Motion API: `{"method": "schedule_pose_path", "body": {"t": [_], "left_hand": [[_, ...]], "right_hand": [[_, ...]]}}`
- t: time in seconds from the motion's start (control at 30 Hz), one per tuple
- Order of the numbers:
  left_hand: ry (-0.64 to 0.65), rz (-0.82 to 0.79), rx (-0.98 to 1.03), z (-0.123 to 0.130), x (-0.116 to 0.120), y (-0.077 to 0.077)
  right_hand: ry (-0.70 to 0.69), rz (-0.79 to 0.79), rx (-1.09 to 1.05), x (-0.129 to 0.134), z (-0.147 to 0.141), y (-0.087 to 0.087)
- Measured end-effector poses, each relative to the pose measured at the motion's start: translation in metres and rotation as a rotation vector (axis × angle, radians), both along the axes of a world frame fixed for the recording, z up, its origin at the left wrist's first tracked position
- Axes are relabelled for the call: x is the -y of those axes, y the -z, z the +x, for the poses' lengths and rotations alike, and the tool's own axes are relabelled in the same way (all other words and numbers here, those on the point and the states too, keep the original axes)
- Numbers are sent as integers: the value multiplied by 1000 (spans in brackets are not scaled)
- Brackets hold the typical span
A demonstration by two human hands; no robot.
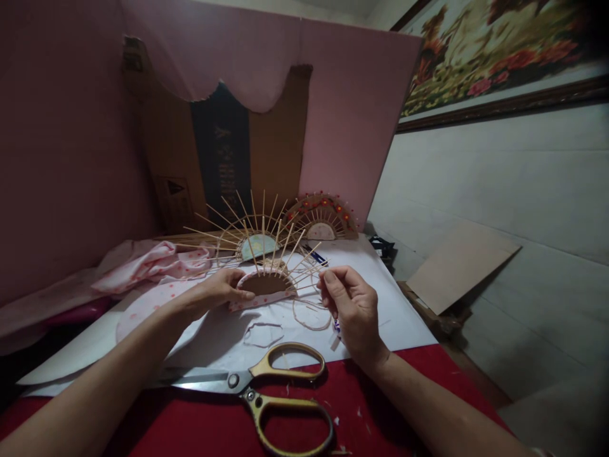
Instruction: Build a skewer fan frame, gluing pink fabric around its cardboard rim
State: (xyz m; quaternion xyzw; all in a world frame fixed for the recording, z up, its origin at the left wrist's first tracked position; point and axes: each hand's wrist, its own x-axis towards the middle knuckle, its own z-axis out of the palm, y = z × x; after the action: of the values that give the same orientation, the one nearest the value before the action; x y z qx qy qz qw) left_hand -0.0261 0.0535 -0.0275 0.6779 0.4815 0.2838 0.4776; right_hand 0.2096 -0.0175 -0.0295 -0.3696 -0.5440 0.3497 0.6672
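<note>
My left hand (221, 289) grips the left end of a half-round cardboard piece (267, 285) edged with pink dotted cloth, its thumb over the front. Thin wooden sticks fan up and right from its curved edge. At the right end of the fan, my right hand (349, 301) is closed, thumb and index finger pinched at the tip of a stick (309, 288). Behind stands a similar fan with a green half-round base (258, 246). A loop of twine (311, 325) lies on the white sheet below the sticks.
Large scissors (245, 384) with gold handles lie in front on the red cloth (366, 406). Pink dotted fabric (157, 263) is bunched at left. A finished-looking fan with red beads (324, 209) stands behind, before tall pink boards.
</note>
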Motion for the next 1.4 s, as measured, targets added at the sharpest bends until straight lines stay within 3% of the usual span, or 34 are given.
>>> {"method": "schedule_pose_path", "body": {"t": [0.23,0.57,0.8,1.03,1.27,1.4], "left_hand": [[-90,-17,46,0,-2,6],[-37,-67,359,15,22,-22],[43,-103,506,38,39,-20],[29,-153,654,56,53,-16],[77,-286,711,58,47,-2],[68,-201,748,59,51,-6]], "right_hand": [[-11,4,16,-1,0,3],[-152,-41,214,1,-2,5],[-362,-244,48,-8,-8,8],[-338,-304,-159,-8,-8,6],[-314,-289,-286,-13,-5,7],[-301,-287,-260,-14,-4,9]]}}
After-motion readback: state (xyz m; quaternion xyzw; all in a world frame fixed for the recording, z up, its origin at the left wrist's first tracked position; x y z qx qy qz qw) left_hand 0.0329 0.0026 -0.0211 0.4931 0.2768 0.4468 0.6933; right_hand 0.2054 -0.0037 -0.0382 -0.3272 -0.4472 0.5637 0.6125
